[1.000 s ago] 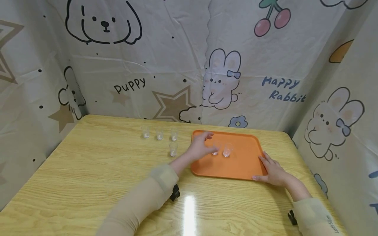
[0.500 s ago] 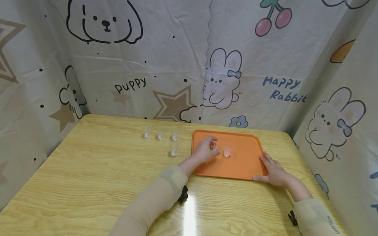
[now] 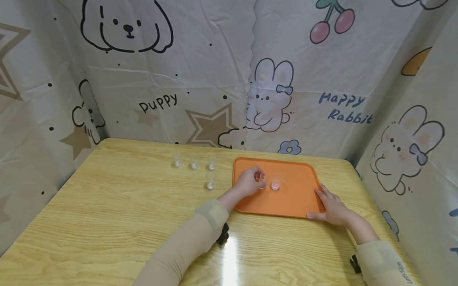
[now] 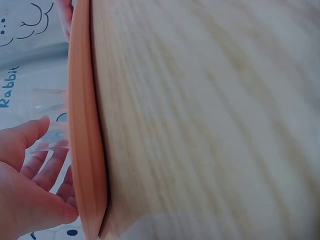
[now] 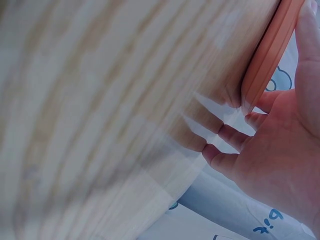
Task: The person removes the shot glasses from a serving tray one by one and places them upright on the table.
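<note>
My left hand [image 3: 249, 182] is over the left half of an orange tray [image 3: 293, 202], thumb and fingers around a small clear shot glass [image 4: 49, 102]. In the head view the fingers partly hide this glass. A second shot glass [image 3: 275, 182] stands upright on the tray just to its right. My right hand [image 3: 333, 207] rests at the tray's near right corner, thumb at the front rim and fingers along the right side. Seen from the right wrist, its fingers [image 5: 232, 137] are spread and some fingertips meet the tabletop.
Left of the tray, three shot glasses [image 3: 194, 162] stand in a row towards the back of the wooden table [image 3: 118, 210]. Another shot glass [image 3: 211, 181] is nearer, in front of the row's right end. A printed cloth [image 3: 200, 71] hangs behind the table.
My left hand has moved slightly right and down to the left glass on the tray, and its fingers have closed around it. The right hand has stayed at the tray's corner.
</note>
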A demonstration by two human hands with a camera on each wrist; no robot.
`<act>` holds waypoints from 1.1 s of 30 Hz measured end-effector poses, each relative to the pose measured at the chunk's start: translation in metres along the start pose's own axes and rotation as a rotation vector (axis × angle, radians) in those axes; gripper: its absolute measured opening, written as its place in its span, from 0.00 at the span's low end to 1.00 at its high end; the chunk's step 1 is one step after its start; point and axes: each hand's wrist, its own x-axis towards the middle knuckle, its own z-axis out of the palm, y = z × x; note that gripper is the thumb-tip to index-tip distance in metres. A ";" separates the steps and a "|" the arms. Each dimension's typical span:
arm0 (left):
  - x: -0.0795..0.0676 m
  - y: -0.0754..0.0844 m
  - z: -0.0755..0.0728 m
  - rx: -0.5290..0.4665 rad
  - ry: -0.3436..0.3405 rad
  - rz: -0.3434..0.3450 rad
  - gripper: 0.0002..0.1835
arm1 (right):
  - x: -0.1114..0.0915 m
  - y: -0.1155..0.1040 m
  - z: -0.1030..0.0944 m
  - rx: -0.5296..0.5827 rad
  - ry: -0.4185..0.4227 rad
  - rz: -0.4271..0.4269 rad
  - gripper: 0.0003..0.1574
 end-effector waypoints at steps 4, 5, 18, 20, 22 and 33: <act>-0.002 0.003 -0.003 -0.010 -0.023 -0.012 0.14 | 0.000 0.001 0.001 -0.004 0.002 0.001 0.65; -0.003 0.004 -0.004 -0.010 -0.031 -0.014 0.14 | 0.000 0.002 0.001 -0.005 0.002 0.001 0.65; -0.019 0.027 -0.032 -0.023 -0.086 0.026 0.17 | 0.000 -0.002 -0.001 0.006 0.007 0.000 0.65; -0.022 0.029 -0.037 -0.032 -0.088 0.041 0.17 | 0.000 -0.003 0.000 0.007 0.007 0.000 0.65; -0.026 0.032 -0.042 -0.030 -0.084 0.053 0.17 | 0.000 -0.003 0.000 0.006 0.006 0.000 0.65; -0.044 0.044 -0.083 -0.022 -0.025 0.128 0.18 | 0.000 0.000 0.000 -0.003 0.006 0.000 0.65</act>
